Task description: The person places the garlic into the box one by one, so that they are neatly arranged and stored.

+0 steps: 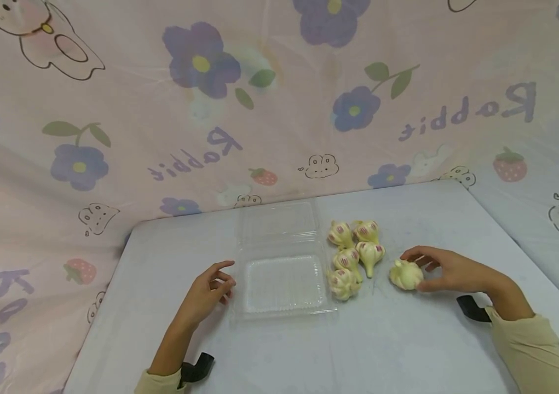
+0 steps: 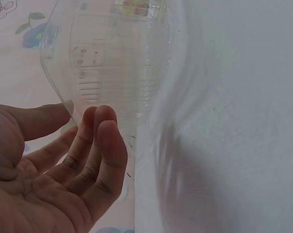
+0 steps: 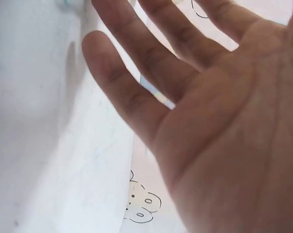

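Observation:
At the right, a pale garlic bulb [image 1: 406,274] sits between the thumb and fingers of my right hand [image 1: 449,271], the thumb at its near side and the index fingertip at its top. In the right wrist view the other fingers [image 3: 141,58] of this hand spread out, fairly straight. My left hand [image 1: 207,293] hovers with loosely bent fingers at the left edge of a clear plastic clamshell box [image 1: 240,284]. The box lies open, lid folded back towards the wall. In the left wrist view its side [image 2: 54,68] shows just beyond the fingertips.
Several purple-streaked garlic bulbs [image 1: 347,257] are clustered along the right side of the box. A white table [image 1: 279,355] carries everything. Behind it hangs a printed cloth [image 1: 279,126] with flowers and rabbits. Dark wrist mounts [image 1: 197,368] stick out below each hand.

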Tool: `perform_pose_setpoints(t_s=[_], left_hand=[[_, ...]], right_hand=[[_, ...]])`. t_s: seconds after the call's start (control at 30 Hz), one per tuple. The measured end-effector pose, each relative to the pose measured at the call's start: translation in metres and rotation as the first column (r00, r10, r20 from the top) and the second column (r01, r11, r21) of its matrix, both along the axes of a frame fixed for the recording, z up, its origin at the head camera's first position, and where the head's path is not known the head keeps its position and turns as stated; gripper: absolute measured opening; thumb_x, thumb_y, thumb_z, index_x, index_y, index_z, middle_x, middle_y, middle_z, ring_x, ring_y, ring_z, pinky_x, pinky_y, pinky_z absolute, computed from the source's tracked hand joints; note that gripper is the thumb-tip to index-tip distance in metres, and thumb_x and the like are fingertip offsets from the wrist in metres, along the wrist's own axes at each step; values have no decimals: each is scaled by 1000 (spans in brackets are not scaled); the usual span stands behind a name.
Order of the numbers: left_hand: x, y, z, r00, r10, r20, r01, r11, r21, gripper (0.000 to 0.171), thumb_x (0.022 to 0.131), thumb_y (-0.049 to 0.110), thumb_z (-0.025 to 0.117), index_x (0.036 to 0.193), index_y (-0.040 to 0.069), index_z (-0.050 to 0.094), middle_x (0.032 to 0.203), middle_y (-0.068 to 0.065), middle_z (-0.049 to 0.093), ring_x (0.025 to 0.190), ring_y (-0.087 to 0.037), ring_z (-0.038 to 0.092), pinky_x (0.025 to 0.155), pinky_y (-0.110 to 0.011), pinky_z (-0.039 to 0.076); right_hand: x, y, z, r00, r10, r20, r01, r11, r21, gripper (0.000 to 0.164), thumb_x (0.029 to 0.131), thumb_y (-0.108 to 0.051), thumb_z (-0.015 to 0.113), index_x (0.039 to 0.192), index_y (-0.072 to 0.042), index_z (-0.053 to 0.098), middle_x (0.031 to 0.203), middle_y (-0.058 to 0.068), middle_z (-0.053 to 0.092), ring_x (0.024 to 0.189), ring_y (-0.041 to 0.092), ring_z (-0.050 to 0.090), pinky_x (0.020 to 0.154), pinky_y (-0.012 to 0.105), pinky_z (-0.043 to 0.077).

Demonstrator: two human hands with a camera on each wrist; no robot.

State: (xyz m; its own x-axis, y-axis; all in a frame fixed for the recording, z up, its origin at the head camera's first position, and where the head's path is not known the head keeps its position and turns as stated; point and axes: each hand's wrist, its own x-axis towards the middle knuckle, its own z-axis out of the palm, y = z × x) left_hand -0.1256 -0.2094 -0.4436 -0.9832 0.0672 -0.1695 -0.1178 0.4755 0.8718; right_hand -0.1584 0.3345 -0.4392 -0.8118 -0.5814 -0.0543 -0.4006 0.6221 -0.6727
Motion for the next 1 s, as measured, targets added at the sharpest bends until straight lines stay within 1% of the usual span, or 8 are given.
perform_pose_setpoints(t_s=[0.07, 0.2, 0.37, 0.5, 0.67, 0.83, 1.0], left_hand=[[0, 0, 0, 1000, -2, 1, 2, 1000, 1, 48, 96, 10, 65, 142, 15, 52, 103, -14, 66, 78, -22, 64, 64, -23, 58], [0, -1, 1, 1000, -8, 3, 8, 1000, 1, 48, 96, 11, 65, 143, 14, 52, 103, -15, 66, 78, -21, 64, 64, -24, 58], [-1, -2, 1, 1000, -16, 0, 16, 1000, 0, 48, 96, 11, 65, 143, 14, 52, 104, -16, 66, 79, -22, 64, 64, -24, 58], [0, -2, 1, 1000, -17, -2, 17, 1000, 0, 48, 96, 11, 65, 143, 14, 52, 104, -16, 66, 79, -22, 64, 64, -24, 58], [0, -2, 1, 1000, -14, -2, 14, 1000, 2, 48, 96, 11, 65, 143, 14, 52, 104, -15, 66, 79, -22, 64, 65, -24, 58], [1, -1, 2, 1000, -14, 0, 14, 1000, 8, 48, 96, 11, 64, 143, 14, 52, 104, -16, 66, 79, -22, 64, 65, -24, 58], [1, -1, 2, 1000, -18, 0, 18, 1000, 13, 48, 96, 10, 64, 143, 14, 52, 104, -17, 65, 79, -22, 64, 65, -24, 58]], right_hand=[[0, -1, -1, 1000, -4, -1, 4, 1000, -5, 57, 85, -29, 79, 134, -18, 53, 132, 5, 58, 111, -5, 55, 87, 25, 55], [0, -1, 0, 1000, -4, 4, 4, 1000, 14, 59, 86, -32, 79, 136, -17, 53, 135, 6, 58, 114, -7, 53, 88, 26, 55], [0, 2, 1, 999, 41, -13, -40, 999, 16, 56, 90, -29, 74, 140, -15, 52, 138, 5, 58, 117, -7, 54, 89, 25, 55], [0, 3, 0, 999, 47, -20, -46, 999, 16, 52, 91, -28, 74, 137, -19, 54, 136, 3, 60, 115, -7, 55, 89, 24, 55], [-2, 0, -3, 997, 43, -67, -42, 999, 12, 51, 87, -28, 78, 133, -21, 57, 136, 1, 61, 118, -8, 53, 90, 26, 54], [-3, -4, -4, 997, 56, -53, -56, 998, -11, 49, 85, -25, 80, 128, -26, 56, 131, -4, 62, 116, -6, 55, 91, 26, 54], [-1, -8, -3, 997, 65, -44, -66, 998, -20, 49, 85, -23, 79, 128, -26, 56, 129, -4, 61, 114, -6, 55, 91, 25, 54]])
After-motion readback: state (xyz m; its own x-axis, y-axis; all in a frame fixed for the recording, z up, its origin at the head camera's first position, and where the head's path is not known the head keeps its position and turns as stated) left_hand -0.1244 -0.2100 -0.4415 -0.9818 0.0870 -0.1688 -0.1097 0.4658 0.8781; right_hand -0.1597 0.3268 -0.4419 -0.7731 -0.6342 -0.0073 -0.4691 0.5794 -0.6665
